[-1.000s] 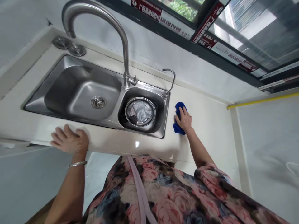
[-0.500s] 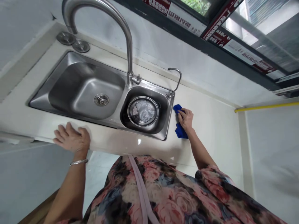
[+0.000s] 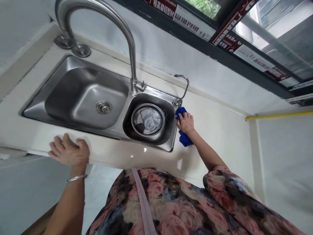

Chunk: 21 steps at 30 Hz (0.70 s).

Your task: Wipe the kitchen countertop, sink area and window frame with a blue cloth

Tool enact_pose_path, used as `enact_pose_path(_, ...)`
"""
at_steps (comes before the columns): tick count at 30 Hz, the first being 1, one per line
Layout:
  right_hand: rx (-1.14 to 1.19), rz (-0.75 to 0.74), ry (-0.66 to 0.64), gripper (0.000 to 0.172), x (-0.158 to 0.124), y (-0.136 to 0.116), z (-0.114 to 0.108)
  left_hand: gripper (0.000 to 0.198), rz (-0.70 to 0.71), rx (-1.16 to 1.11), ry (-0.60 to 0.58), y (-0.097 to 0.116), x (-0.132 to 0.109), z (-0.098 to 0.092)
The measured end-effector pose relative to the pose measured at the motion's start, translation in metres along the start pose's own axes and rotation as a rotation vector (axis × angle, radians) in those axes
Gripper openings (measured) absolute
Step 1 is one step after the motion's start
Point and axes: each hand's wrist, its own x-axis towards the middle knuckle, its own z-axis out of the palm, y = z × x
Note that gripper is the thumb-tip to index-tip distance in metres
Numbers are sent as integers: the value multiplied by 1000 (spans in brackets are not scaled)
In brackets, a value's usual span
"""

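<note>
My right hand (image 3: 186, 123) is closed on a blue cloth (image 3: 185, 139), pressing it against the countertop (image 3: 215, 130) along the right edge of the sink. One end of the cloth reaches the rim by the small tap (image 3: 185, 88); the other trails below my palm. My left hand (image 3: 69, 150) rests on the counter's front edge with its fingers spread, holding nothing. Between my hands lies the double-bowl steel sink (image 3: 119, 130). In its smaller right bowl sits a round perforated metal strainer (image 3: 161, 125) with a crumpled grey, translucent item (image 3: 149, 119) and something dark in it.
A large curved faucet (image 3: 132, 55) rises behind the sink's divider. Two round metal discs (image 3: 81, 50) lie at the back left corner. Behind the counter runs a white wall below a dark window frame (image 3: 239, 68). A yellow pipe (image 3: 278, 115) runs along the right wall.
My right hand has moved the blue cloth left and slightly up, against the sink's right rim. My left hand stays spread on the counter edge. The whole view has shifted slightly.
</note>
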Motion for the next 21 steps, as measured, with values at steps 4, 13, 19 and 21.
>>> enact_pose_path(4,-24,12,-37,53,25,11,-2,72,15,98,74,-1,0,0)
enact_pose_path(13,-6,20,-24,53,91,64,1,69,-15,116,78,3,0,-3)
enact_pose_path(19,6,-89,-38,56,105,81,8,68,-11,131,77,-1,1,-1)
enact_pose_path(21,13,-95,-54,56,105,81,9,68,-7,127,79,-3,1,0)
